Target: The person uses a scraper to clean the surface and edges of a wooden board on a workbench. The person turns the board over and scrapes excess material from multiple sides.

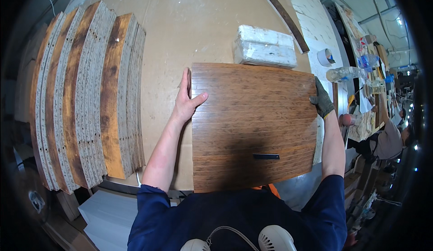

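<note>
One bare hand (185, 105), one gloved hand (322, 100), one brown panel (252, 111) between.

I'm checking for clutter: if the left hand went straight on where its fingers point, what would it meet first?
The left hand seems to have a free way over the tan cardboard as far as the picture shows, though depth is unclear.

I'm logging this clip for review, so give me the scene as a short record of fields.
Left hand: bare, thumb over the panel, fingers along its left edge
Right hand: gloved, at the panel's right edge
On panel: small black bar
Beyond panel: white block, dark strip
Left side: stacked boards
Right side: clear bottle
Far right: another person
</note>
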Tool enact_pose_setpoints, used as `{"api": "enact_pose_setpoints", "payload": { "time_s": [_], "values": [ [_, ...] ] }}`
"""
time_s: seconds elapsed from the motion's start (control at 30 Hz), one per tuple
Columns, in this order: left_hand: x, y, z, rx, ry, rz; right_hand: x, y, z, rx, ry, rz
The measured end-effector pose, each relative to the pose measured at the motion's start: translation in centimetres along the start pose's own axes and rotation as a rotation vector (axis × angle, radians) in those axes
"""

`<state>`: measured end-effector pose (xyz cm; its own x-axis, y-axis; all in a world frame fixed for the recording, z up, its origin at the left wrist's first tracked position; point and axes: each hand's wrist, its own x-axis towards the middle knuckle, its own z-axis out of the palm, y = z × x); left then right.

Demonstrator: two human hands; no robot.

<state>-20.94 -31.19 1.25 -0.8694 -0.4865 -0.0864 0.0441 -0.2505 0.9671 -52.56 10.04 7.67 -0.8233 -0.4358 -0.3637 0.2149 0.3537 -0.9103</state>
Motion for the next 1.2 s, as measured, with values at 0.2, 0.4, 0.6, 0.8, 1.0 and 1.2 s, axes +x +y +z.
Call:
{"api": "enact_pose_setpoints", "payload": {
  "time_s": [0.2,0.4,0.6,0.8,1.0,1.2],
  "values": [
    [0.7,0.7,-0.3,0.039,-0.031,-0.078,0.1,-0.5,-0.1,-0.018,-0.084,0.008],
    [0.6,1.4,0.2,-0.024,-0.002,-0.125,0.1,-0.8,-0.1,-0.088,-0.111,0.004],
    [0.7,1.5,0.3,-0.029,0.022,-0.129,0.6,0.0,-0.8,-0.07,-0.091,-0.002],
    [0.8,1.5,0.5,-0.063,0.022,-0.149,1.2,-0.2,-0.9,-0.357,-0.032,-0.053],
    [0.7,1.9,0.6,-0.116,0.001,-0.18,-3.4,-3.8,5.6,-1.228,0.416,-0.349],
    [0.0,0.7,-0.1,-0.06,0.074,-0.104,-14.5,-3.5,15.1,-1.039,-0.28,-0.769]
  ]
}}
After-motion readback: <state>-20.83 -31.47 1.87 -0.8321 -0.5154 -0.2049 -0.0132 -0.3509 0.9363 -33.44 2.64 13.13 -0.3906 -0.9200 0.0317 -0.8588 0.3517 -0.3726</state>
